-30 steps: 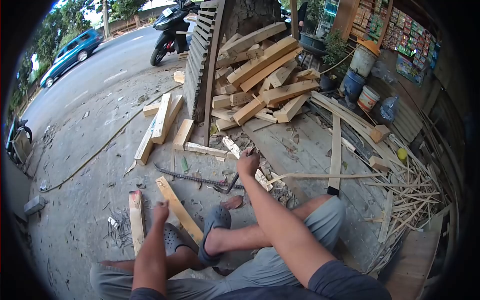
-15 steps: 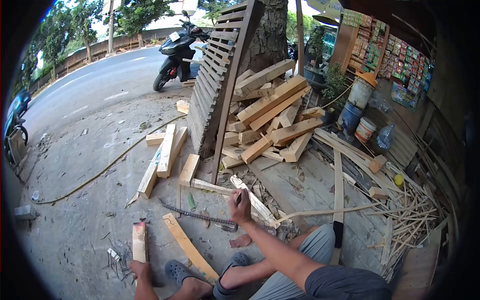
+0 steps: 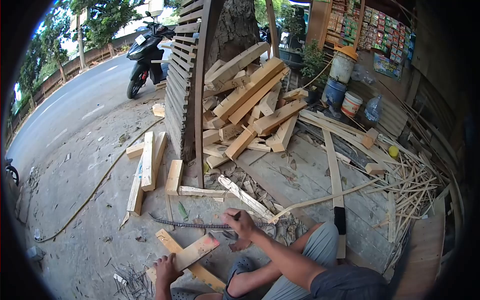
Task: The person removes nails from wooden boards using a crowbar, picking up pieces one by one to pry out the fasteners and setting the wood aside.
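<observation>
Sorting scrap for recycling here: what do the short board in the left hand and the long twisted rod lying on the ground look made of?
The short board, held by the left hand, looks like raw, unfinished wood: pale, with visible grain and a reddish stain at its far end. The twisted rod looks like ribbed steel bar, probably rebar: dark, dull grey, with regular ridges. The right hand grips a dark tool I cannot identify.

Lying on the concrete ground [image 3: 75, 185]: loose planks [image 3: 147, 162] at left, a ribbed steel bar [image 3: 185, 224] near, piled timber blocks [image 3: 245, 107] far, thin offcuts [image 3: 410, 195] at right.

Left hand [image 3: 165, 267] grips short plank [image 3: 192, 251]; right hand [image 3: 241, 222] holds hammer [image 3: 233, 226] near rebar [image 3: 187, 224].
</observation>
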